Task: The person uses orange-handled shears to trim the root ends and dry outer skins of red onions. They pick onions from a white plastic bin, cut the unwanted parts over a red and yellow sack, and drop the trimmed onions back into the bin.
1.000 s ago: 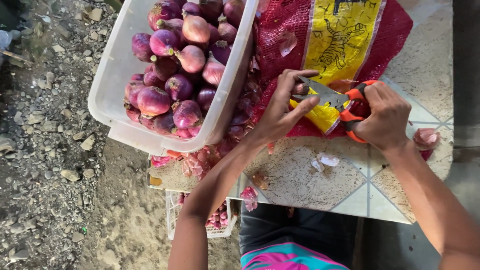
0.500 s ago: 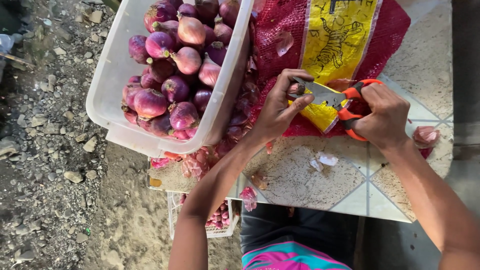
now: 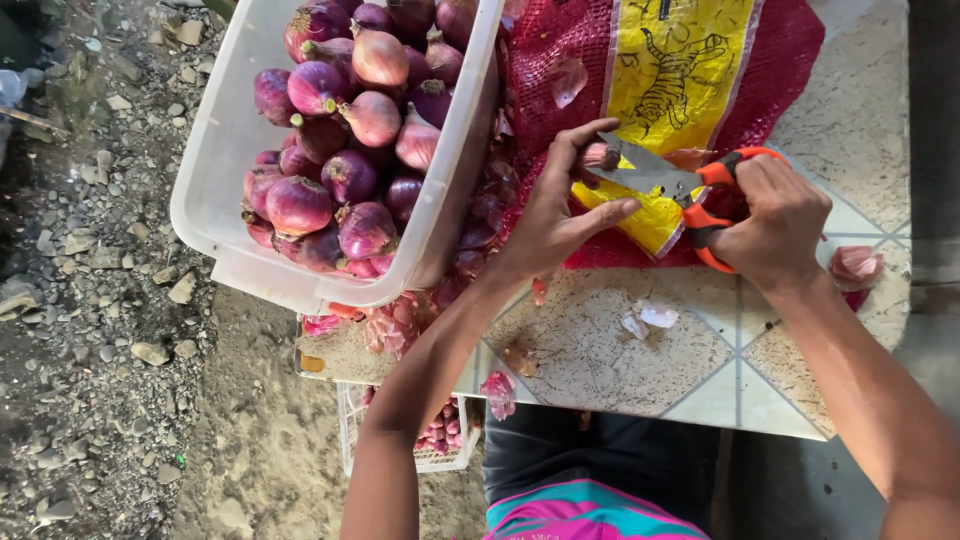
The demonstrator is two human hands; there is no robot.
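My left hand point(image 3: 550, 225) pinches a small onion point(image 3: 598, 155) in its fingers above the red sack point(image 3: 770, 60). Since a second ago I have brought the scissors point(image 3: 660, 178), gripped in my right hand point(image 3: 775, 220), closer, blades now at the onion's end. The trimming cut looks imminent. The tub point(image 3: 215, 215) of onions sits left on the bench point(image 3: 600, 350).

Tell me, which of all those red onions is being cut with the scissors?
The small red onion pinched in the left hand, against the orange-handled scissors; the rest sit untouched in the white plastic tub.
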